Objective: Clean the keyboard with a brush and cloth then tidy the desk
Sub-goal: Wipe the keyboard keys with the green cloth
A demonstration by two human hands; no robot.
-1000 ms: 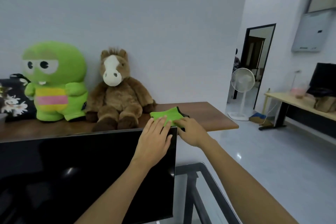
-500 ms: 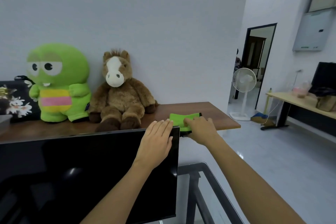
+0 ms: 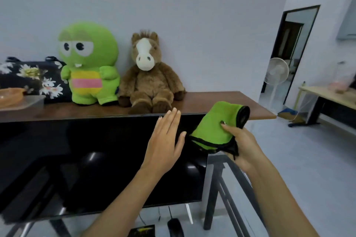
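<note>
A green cloth (image 3: 217,123) with black edging is lifted off the brown shelf (image 3: 221,98) and hangs in front of the black monitor's (image 3: 92,159) top right corner. My right hand (image 3: 240,144) grips the cloth from below, thumb pressed on its green face. My left hand (image 3: 165,140) is held flat with straight fingers in front of the monitor's upper edge, just left of the cloth. A black mouse (image 3: 175,228) lies at the bottom edge. The keyboard and brush are out of view.
On the shelf sit a green plush toy (image 3: 88,65), a brown plush horse (image 3: 148,75), a black floral bag (image 3: 32,79) and a tray (image 3: 19,100). A black metal frame (image 3: 215,188) stands under the shelf. At far right stand a fan (image 3: 276,71) and a wooden desk (image 3: 327,94).
My right hand has picked the cloth up off the shelf and brought it toward me. The left hand stays flat by the monitor's top. The camera has tilted down.
</note>
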